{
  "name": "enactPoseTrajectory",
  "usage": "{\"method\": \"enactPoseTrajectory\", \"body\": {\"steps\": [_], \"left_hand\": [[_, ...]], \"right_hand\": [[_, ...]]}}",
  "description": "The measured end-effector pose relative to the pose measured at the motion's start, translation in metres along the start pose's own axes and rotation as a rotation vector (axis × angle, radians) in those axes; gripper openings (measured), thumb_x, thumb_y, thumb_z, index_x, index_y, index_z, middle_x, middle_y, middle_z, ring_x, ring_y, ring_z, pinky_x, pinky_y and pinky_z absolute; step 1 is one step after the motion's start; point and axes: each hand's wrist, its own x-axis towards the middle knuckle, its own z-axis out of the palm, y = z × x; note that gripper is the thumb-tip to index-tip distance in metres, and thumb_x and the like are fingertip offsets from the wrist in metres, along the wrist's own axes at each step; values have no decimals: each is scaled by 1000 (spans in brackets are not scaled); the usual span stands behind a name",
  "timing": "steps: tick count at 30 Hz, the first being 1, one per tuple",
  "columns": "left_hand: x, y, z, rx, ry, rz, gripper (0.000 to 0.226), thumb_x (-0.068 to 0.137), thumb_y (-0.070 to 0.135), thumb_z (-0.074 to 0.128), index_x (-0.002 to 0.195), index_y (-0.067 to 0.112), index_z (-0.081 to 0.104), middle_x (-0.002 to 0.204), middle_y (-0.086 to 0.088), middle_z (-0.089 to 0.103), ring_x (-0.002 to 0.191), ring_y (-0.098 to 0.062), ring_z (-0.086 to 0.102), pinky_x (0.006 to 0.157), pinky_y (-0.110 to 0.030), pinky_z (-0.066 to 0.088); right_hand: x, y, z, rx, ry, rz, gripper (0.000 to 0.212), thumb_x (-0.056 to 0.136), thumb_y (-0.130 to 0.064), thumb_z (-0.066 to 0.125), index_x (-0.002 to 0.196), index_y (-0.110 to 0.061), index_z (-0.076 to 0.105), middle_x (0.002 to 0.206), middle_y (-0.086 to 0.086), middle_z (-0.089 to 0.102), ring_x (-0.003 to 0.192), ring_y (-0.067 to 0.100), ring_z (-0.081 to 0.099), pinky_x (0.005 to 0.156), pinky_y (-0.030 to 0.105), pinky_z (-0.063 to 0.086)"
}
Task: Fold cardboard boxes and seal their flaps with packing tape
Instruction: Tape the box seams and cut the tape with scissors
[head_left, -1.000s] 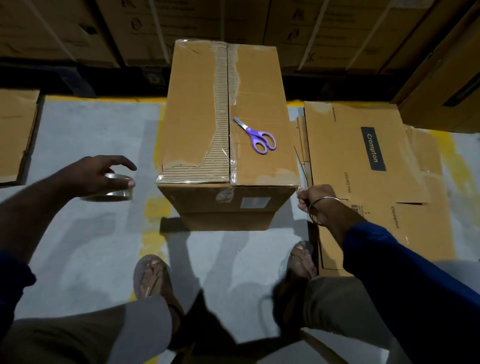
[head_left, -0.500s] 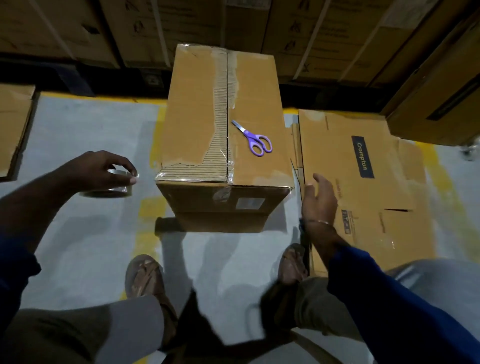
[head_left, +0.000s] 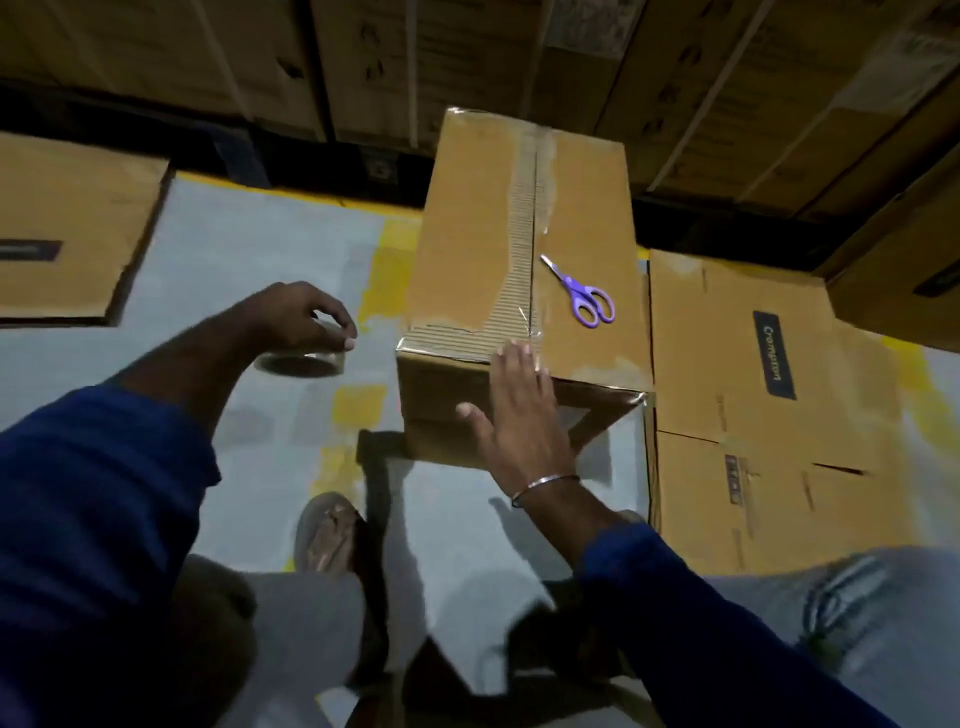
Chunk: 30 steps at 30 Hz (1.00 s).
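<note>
A closed brown cardboard box stands on the grey floor in front of me, its top seam taped, with torn paper along the seam. Purple-handled scissors lie on its top, right of the seam. My right hand lies flat with straight fingers against the box's near end, fingertips at the top edge by the seam. My left hand grips a roll of clear packing tape left of the box, just above the floor.
Flattened cardboard boxes lie on the floor at the right, one printed with a dark label. Another flat carton lies at the far left. Stacked cartons line the back. My sandalled foot is below the box.
My right hand moved from the flattened cardboard at the right, opened, and now lies on the box's near end. My left hand kept hold of the tape roll. The view shifted left.
</note>
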Motion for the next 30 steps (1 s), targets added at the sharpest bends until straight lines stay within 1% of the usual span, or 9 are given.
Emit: {"method": "enactPoseTrajectory", "body": {"steps": [4,7,15,17,19,22,24,26,30], "left_hand": [[1,-5,2,-51,-23,-11,7,82,42,84,86,43,79,104,14,75,100,-12,67,93,-35,51],[1,-7,4,-116,-19,-17,7,81,38,86,85,38,80,96,15,76,95,-10,68,86,-30,49],[4,-8,7,-91,-10,-1,6,83,39,84,87,37,80,98,8,76,94,-13,66,82,-28,46],[5,-8,7,-102,-10,-3,6,82,39,84,85,37,79,96,9,76,91,-8,65,78,-27,45],[5,-9,8,-105,-21,-6,6,81,42,85,83,40,79,96,10,75,91,-8,65,81,-30,47],[6,-9,8,-90,-27,-18,6,80,45,84,82,44,78,97,8,75,95,-13,65,89,-35,51],[6,-7,8,-72,-23,-21,6,81,45,83,83,42,78,99,8,74,97,-16,65,90,-37,50],[7,-6,6,-63,-17,-25,6,82,43,83,84,40,79,102,8,74,99,-18,64,88,-36,48],[5,-4,3,-56,-21,-34,5,82,42,84,83,41,79,102,7,75,96,-17,66,87,-36,49]], "right_hand": [[26,-44,8,-32,-42,-131,84,103,-63,19,163,-6,13,172,15,-1,159,27,-5,129,47,0],[38,-67,19,-56,-53,-187,85,104,-61,31,164,-4,9,172,16,-3,159,28,-7,128,46,-2],[43,-82,31,-127,-15,-353,85,103,-58,42,164,-6,14,173,11,-5,159,26,-6,128,48,2],[39,-75,31,-84,10,-421,76,105,-51,44,162,-5,23,172,12,6,159,26,3,128,47,8],[35,-62,28,22,93,-549,58,105,-36,51,153,-4,44,167,14,29,155,27,26,125,45,24],[38,-44,20,155,200,-632,39,93,-16,59,131,-9,66,145,9,60,125,27,61,97,40,52],[47,-37,9,196,164,-550,37,88,-14,57,122,-11,70,129,7,68,110,29,66,79,40,57],[60,-31,-1,256,79,-457,33,85,-15,55,113,-14,71,116,4,69,100,30,66,72,43,56],[65,-17,-11,351,-77,-418,36,88,-16,52,115,-14,76,116,2,75,105,26,69,85,43,56]]}}
